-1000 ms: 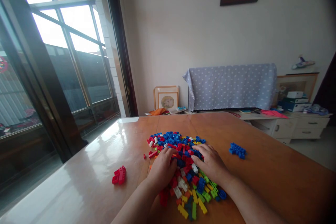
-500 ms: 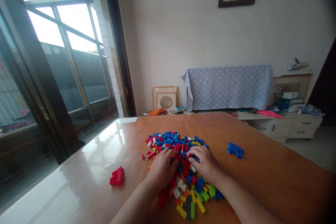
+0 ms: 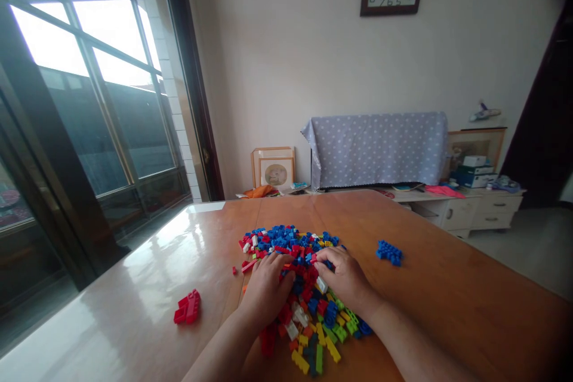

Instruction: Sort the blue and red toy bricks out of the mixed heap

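A heap of toy building bricks (image 3: 308, 292) in blue, red, white, yellow, green and orange spreads across the middle of the table, with both hands in it. My left hand (image 3: 268, 283) rests over the heap's left side, fingers bent down and thumb apart from them; its fingertips touch or hover near red bricks. My right hand (image 3: 344, 274) is at the right side, its thumb and fingers closed around a small red brick (image 3: 314, 258) that shows at the fingertips. The bricks beneath both palms are hidden.
Joined red bricks (image 3: 188, 308) lie to the left on the wooden table (image 3: 147, 322). A cluster of blue bricks (image 3: 389, 252) lies to the right. One small red brick (image 3: 234, 271) sits beside the heap. Beyond the table stands a white cabinet (image 3: 478, 212).
The view has turned slightly right, so everything appears shifted left. My hands stay over the heap in nearly the same places, with only slight finger movement.
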The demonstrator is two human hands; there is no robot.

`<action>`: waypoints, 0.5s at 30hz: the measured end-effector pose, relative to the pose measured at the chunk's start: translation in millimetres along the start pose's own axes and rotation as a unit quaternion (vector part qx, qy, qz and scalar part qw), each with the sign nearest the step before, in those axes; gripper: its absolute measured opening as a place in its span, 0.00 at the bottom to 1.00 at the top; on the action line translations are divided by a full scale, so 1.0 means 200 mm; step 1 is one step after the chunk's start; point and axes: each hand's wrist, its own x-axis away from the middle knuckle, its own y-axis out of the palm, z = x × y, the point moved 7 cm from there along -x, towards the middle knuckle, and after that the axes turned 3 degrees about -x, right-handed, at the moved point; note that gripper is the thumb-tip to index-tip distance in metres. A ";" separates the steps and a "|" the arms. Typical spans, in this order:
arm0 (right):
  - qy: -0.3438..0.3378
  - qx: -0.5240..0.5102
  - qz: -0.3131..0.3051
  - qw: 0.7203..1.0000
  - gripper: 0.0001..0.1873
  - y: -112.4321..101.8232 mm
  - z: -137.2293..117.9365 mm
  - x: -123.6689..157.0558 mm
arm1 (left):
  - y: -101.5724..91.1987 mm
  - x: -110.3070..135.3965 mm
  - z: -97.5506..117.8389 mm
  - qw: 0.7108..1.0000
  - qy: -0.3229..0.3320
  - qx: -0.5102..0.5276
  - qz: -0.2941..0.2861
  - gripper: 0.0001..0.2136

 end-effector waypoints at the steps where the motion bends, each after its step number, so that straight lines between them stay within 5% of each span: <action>1: 0.021 -0.026 -0.006 0.999 0.04 0.00 0.01 0.00 | -0.01 0.00 0.00 1.000 0.000 -0.001 0.003 0.12; 7: 0.129 -0.228 -0.071 0.962 0.10 0.06 -0.02 0.04 | -0.05 0.01 0.08 0.999 0.029 0.027 0.020 0.15; 15: 0.159 -0.300 -0.104 0.935 0.17 0.10 -0.06 0.06 | -0.03 0.02 0.13 0.999 0.034 0.032 0.004 0.12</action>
